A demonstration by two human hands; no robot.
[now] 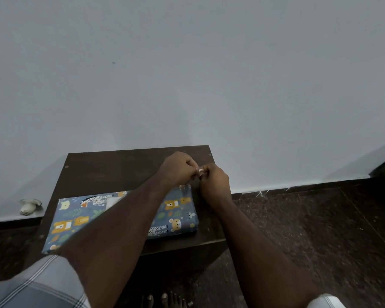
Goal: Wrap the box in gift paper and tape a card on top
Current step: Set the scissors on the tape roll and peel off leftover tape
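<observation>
A flat box (178, 211) wrapped in blue gift paper with bears and leopards lies on a small dark wooden table (111, 167). A pale card (112, 201) shows on its top, mostly hidden under my left forearm. Above the box's far right corner, my left hand (178, 168) and my right hand (215, 182) meet with curled fingers. Between their fingertips they pinch a small whitish piece, probably tape (200, 170). Both forearms cross over the box.
The table stands against a plain grey wall. A white round object (29, 206) sits at the wall's foot on the left. Dark tiled floor (309, 230) spreads to the right. My bare toes (165, 298) show below the table's front edge.
</observation>
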